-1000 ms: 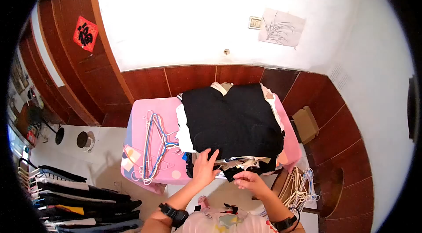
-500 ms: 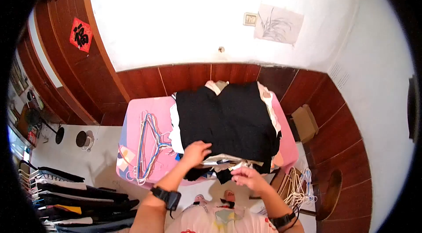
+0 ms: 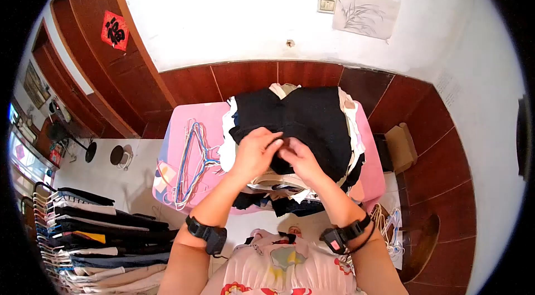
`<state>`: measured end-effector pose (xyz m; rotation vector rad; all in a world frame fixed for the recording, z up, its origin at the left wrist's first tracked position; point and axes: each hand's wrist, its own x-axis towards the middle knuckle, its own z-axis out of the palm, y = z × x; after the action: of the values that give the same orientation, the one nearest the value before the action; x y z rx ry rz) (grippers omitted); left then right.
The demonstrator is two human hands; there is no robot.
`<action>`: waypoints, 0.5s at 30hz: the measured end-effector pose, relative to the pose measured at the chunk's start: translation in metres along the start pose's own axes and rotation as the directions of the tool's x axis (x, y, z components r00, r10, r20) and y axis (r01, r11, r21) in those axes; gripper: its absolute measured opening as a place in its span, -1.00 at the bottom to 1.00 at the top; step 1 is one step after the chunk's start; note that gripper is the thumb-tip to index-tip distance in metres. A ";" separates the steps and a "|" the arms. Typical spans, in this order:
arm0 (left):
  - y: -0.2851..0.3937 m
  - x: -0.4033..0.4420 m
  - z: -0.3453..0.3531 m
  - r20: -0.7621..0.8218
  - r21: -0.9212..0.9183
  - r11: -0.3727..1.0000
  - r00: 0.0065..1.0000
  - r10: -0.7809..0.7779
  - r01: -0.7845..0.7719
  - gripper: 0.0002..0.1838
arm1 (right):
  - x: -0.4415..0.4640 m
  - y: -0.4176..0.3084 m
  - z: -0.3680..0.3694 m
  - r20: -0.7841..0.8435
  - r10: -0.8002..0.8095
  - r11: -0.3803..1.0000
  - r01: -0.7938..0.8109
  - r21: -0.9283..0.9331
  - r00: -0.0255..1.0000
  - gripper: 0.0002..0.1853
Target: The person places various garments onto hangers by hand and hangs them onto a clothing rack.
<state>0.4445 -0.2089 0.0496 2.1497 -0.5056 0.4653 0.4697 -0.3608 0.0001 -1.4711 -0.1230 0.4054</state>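
Observation:
A black garment [image 3: 317, 114] lies spread on top of a pile of clothes on the pink-covered table [image 3: 368, 144]. My left hand [image 3: 257, 153] is closed on the black cloth near its middle, fingers bent in a pinch. Right beside it, almost touching, my right hand [image 3: 301, 158] pinches the same cloth. Between the two hands the fabric is slightly gathered, and the fingertips are partly hidden. Light and dark clothes [image 3: 278, 181] stick out of the pile below my wrists.
White and blue hangers [image 3: 189, 167] lie on the table's left side. Clothes on hangers [image 3: 106, 228] fill a rack at lower left. More hangers [image 3: 390, 228] and a wooden stool [image 3: 421, 250] are at lower right. A cardboard box [image 3: 401, 147] stands by the wall.
Both hands have come together over the middle of the black garment and now pinch it. Before, they were apart near its front edge. The view has shifted slightly.

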 end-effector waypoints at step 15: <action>0.072 -0.006 -0.002 -0.209 0.104 0.994 0.976 0.064 -0.043 -0.29 | -0.025 0.052 -0.029 0.080 0.103 0.914 -0.126 0.385 0.991 -0.59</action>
<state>0.4025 -0.2461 0.0951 2.1522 -0.4292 0.7546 0.4461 -0.3945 -0.0499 -1.0749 0.0002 0.5360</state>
